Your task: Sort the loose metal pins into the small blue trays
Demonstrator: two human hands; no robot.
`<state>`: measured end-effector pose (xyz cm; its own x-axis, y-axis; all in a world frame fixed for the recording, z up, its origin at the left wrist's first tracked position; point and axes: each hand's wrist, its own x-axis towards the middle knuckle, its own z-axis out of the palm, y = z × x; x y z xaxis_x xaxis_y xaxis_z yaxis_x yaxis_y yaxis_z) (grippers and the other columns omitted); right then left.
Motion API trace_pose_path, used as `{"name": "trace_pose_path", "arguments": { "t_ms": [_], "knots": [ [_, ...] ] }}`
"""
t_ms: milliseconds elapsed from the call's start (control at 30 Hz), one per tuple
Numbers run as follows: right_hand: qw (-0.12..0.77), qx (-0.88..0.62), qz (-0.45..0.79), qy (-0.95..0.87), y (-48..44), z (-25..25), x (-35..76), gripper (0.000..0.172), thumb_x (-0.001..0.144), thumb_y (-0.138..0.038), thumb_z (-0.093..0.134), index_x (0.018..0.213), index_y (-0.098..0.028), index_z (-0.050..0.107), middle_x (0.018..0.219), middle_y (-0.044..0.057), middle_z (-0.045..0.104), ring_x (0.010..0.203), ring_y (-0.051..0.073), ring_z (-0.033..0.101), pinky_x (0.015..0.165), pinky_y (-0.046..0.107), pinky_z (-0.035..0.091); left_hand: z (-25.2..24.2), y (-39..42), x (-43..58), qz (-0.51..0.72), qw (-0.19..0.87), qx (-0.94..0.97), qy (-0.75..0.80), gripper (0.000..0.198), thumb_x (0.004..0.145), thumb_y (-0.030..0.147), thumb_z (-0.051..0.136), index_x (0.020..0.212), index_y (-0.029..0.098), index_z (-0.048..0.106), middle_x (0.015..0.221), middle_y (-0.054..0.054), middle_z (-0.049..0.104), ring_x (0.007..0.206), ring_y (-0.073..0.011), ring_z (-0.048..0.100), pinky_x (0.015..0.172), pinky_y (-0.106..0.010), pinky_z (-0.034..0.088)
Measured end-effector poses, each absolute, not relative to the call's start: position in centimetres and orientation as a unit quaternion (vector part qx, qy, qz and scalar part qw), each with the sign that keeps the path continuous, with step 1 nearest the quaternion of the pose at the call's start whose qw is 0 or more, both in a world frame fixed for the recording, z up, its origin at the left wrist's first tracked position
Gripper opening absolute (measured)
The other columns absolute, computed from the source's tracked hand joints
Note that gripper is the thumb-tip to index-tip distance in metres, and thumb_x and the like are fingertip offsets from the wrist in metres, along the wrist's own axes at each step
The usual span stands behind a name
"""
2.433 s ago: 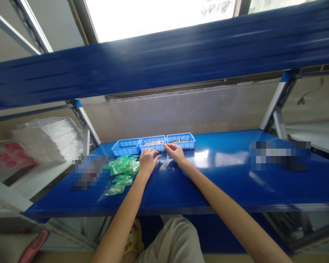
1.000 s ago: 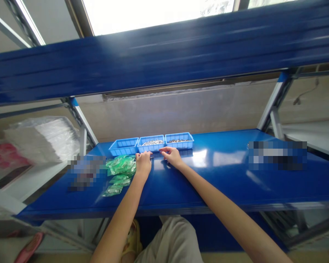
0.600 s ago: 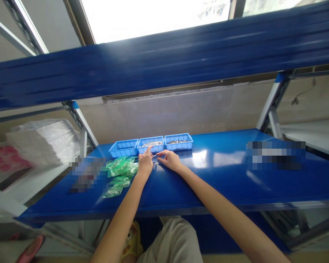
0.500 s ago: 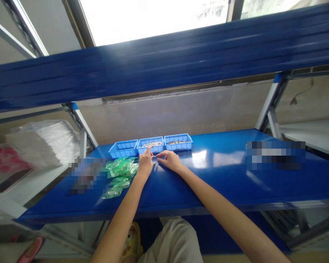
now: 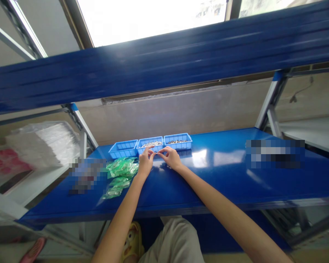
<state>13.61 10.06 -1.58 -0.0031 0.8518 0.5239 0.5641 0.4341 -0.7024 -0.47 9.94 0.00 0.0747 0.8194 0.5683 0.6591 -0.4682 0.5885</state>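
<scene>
My left hand point(image 5: 146, 161) and my right hand point(image 5: 170, 157) meet just above the blue tabletop, fingertips nearly touching. Both pinch a small thin rod-like piece point(image 5: 157, 153), mostly covered by the fingers; its exact kind is too small to make out. Right behind the hands is a blue plastic bin point(image 5: 150, 149) with many small silvery pieces. Beside it on the right, another blue bin point(image 5: 178, 146) holds darker thin pieces. Green plastic bags point(image 5: 122, 168) lie by my left wrist.
A third blue bin point(image 5: 123, 149) stands at the left of the row. Blurred-out items lie at both ends of the blue table point(image 5: 222, 186). A blue shelf beam point(image 5: 164, 65) crosses above, on metal uprights. Wrapped white stacks point(image 5: 49, 142) sit on the left shelf.
My hands have drawn closer together and rise slightly; the right fingers now meet the left at the small rod. Bins and bags have stayed put.
</scene>
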Motion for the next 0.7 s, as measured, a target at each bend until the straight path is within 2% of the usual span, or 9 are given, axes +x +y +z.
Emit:
{"name": "trace_pose_path", "arguments": {
  "t_ms": [167, 367, 500, 700],
  "knots": [
    [0.555, -0.463, 0.252, -0.643, 10.57, -1.64, 13.37, 0.025, 0.077, -0.040, 0.053, 0.080, -0.017, 0.064, 0.080, 0.003, 0.065, 0.050, 0.009, 0.054, 0.052, 0.022, 0.043, -0.14, 10.04, -0.19, 0.446, 0.147, 0.719, 0.512, 0.024, 0.074, 0.023, 0.055, 0.097, 0.019, 0.053, 0.070, 0.002, 0.059, 0.064, -0.0117, 0.056, 0.067, -0.026, 0.044],
    [0.550, -0.424, 0.298, -0.655, 10.35, -1.70, 12.98, 0.027, 0.074, -0.042, 0.056, 0.079, -0.017, 0.063, 0.076, 0.003, 0.066, 0.052, 0.010, 0.057, 0.049, 0.021, 0.044, -0.52, 10.12, -0.04, 0.403, 0.151, 0.754, 0.496, 0.026, 0.074, 0.021, 0.055, 0.100, 0.019, 0.051, 0.073, 0.000, 0.062, 0.068, -0.0128, 0.059, 0.070, -0.027, 0.045],
    [0.553, -0.469, 0.281, -0.628, 10.51, -1.69, 13.23, 0.029, 0.074, -0.046, 0.055, 0.079, -0.018, 0.061, 0.073, 0.003, 0.065, 0.047, 0.009, 0.056, 0.047, 0.020, 0.044, -0.35, 9.75, -0.20, 0.344, 0.074, 0.773, 0.528, 0.027, 0.075, 0.017, 0.053, 0.102, 0.022, 0.052, 0.077, 0.001, 0.063, 0.071, -0.0140, 0.059, 0.081, -0.033, 0.039],
    [0.594, -0.529, 0.296, -0.530, 11.19, -1.68, 13.86, 0.040, 0.075, -0.054, 0.048, 0.082, -0.015, 0.055, 0.066, 0.003, 0.062, 0.040, 0.009, 0.054, 0.039, 0.019, 0.041, -0.55, 9.32, -0.44, 0.226, -0.070, 0.775, 0.586, 0.028, 0.075, 0.019, 0.049, 0.102, 0.020, 0.055, 0.096, -0.007, 0.059, 0.096, -0.0239, 0.051, 0.084, -0.037, 0.034]
  ]
}}
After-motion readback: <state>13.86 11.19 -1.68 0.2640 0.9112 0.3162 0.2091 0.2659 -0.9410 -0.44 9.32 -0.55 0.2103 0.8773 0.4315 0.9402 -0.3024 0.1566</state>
